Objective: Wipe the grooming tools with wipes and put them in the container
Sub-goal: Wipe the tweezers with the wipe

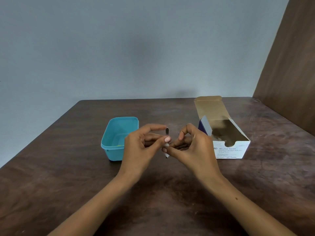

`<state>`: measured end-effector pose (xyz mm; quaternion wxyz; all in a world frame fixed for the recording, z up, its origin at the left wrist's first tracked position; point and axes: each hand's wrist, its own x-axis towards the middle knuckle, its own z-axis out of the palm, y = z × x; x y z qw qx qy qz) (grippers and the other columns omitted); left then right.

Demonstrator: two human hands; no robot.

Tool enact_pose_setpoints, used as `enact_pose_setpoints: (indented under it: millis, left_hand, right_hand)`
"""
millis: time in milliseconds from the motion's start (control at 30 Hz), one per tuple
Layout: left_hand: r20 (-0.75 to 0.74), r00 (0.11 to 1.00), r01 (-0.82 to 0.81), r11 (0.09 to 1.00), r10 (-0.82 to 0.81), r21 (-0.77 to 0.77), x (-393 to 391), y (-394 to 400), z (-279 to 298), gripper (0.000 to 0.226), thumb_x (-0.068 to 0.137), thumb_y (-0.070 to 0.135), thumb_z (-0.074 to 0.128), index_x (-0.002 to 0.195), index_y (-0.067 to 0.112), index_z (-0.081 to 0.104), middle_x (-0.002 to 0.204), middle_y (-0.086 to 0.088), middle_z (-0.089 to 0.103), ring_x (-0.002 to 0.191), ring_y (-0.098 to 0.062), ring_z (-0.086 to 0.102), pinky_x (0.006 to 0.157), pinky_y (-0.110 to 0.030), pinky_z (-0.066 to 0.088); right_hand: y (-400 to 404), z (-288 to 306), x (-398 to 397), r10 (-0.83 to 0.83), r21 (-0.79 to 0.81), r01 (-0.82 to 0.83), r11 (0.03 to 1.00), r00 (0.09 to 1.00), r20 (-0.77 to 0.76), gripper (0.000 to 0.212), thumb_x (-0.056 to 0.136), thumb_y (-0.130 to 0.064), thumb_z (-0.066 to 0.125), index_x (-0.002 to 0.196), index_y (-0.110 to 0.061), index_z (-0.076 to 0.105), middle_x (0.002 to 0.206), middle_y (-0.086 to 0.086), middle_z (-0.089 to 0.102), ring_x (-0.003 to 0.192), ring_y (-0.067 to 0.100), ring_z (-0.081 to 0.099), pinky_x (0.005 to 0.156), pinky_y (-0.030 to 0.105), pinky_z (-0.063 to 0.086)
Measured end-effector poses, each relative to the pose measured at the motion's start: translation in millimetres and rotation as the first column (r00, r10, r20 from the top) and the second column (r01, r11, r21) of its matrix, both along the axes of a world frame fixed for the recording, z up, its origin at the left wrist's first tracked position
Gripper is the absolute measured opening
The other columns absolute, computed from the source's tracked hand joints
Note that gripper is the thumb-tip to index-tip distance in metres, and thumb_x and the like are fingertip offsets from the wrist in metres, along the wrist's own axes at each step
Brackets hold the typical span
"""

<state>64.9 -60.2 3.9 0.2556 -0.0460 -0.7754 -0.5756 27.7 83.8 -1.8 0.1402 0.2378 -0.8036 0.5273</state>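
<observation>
A dark wooden table (68,176) is set against a plain grey-blue wall (119,48), with a brown panel (293,65) at the right. A slim dark grooming tool (166,131) is held upright above the table's middle, between the two hands. A white wipe (166,145) is wrapped round its lower shaft and pinched there by the thumb and fingers of the left hand (141,147). The right hand (194,147) is closed on the same wrapped part, fingertips touching the wipe. A turquoise plastic container (109,149) stands open just left of the hands. An opened box of alcohol swabs (230,150) lies to the right.
</observation>
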Motion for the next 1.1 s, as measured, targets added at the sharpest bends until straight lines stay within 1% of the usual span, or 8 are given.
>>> enact_pose_setpoints:
  millis: [200,267,433,533,667,767,933,1100]
  left_hand:
    - [-0.034,0.999,-0.017,1.000,0.017,-0.025,-1,3,-2,0.015,0.070,0.012,0.079,0.083,0.009,0.072,0.078,0.000,0.075,0.074,-0.009,0.072,0.067,-0.020,0.057]
    - [-0.050,0.998,-0.038,0.999,0.037,-0.011,-2,3,-2,0.011,0.070,0.011,0.078,0.079,0.012,0.072,0.077,-0.001,0.074,0.073,-0.010,0.073,0.066,-0.023,0.058]
    - [-0.043,0.997,-0.050,0.975,0.061,0.214,-1,-1,5,0.009,0.073,0.013,0.073,0.081,0.010,0.069,0.079,-0.005,0.075,0.077,-0.014,0.073,0.063,-0.023,0.058]
    - [-0.023,0.998,-0.058,0.962,0.066,0.268,1,0,6,0.013,0.070,0.016,0.072,0.081,0.010,0.068,0.078,-0.004,0.076,0.077,-0.015,0.073,0.061,-0.023,0.058]
    - [-0.007,0.996,-0.083,0.943,0.090,0.322,0,0,7,0.007,0.078,0.005,0.069,0.080,0.011,0.066,0.075,0.002,0.076,0.076,-0.013,0.073,0.060,-0.024,0.059]
    - [0.017,0.996,-0.085,0.929,0.085,0.361,0,-1,9,0.005,0.080,0.004,0.068,0.083,0.008,0.066,0.075,0.002,0.076,0.075,-0.012,0.074,0.059,-0.023,0.059]
    - [0.080,0.996,-0.074,0.933,0.049,0.352,0,3,5,0.005,0.080,0.008,0.069,0.080,0.007,0.064,0.072,0.000,0.076,0.070,-0.013,0.074,0.053,-0.021,0.056]
    - [0.116,0.993,-0.042,0.939,0.003,0.343,1,6,2,0.006,0.080,0.007,0.069,0.082,0.003,0.064,0.075,-0.006,0.076,0.070,-0.019,0.074,0.053,-0.023,0.057]
  right_hand:
    - [0,-5,-3,-0.065,0.046,0.068,0.997,0.995,-0.070,0.042,0.063,-0.030,0.083,0.071,-0.030,0.042,0.062,-0.006,0.068,0.060,0.006,0.067,0.057,0.041,0.056]
    - [-1,-5,-3,-0.074,0.059,0.080,0.995,0.993,-0.097,0.043,0.063,-0.030,0.083,0.070,-0.031,0.040,0.062,-0.007,0.069,0.061,0.004,0.067,0.057,0.040,0.056]
    - [0,-7,-3,-0.087,0.110,0.099,0.989,0.991,-0.104,0.040,0.065,-0.028,0.084,0.071,-0.026,0.044,0.062,-0.011,0.070,0.061,0.003,0.066,0.060,0.040,0.056]
    - [3,-6,-5,-0.069,0.128,0.084,0.988,0.991,-0.117,0.040,0.066,-0.027,0.084,0.069,-0.026,0.045,0.062,-0.010,0.070,0.063,0.003,0.067,0.061,0.039,0.056]
    - [10,-2,-11,-0.055,0.183,0.077,0.980,0.991,-0.126,0.044,0.063,-0.022,0.086,0.064,-0.028,0.042,0.062,-0.010,0.069,0.065,0.001,0.068,0.061,0.037,0.057]
    - [16,3,-15,-0.090,0.103,0.104,0.989,0.987,-0.136,0.041,0.063,-0.016,0.087,0.065,-0.024,0.048,0.065,-0.006,0.070,0.064,0.002,0.069,0.059,0.034,0.058]
    - [16,11,-13,-0.055,-0.015,0.053,0.998,0.985,-0.162,0.040,0.063,-0.007,0.086,0.065,-0.023,0.050,0.066,-0.008,0.069,0.071,-0.003,0.069,0.062,0.016,0.055]
    - [9,6,-8,0.006,0.006,-0.005,1.000,0.986,-0.169,0.045,0.066,-0.007,0.084,0.065,-0.031,0.046,0.069,-0.004,0.072,0.070,-0.002,0.069,0.062,0.022,0.057]
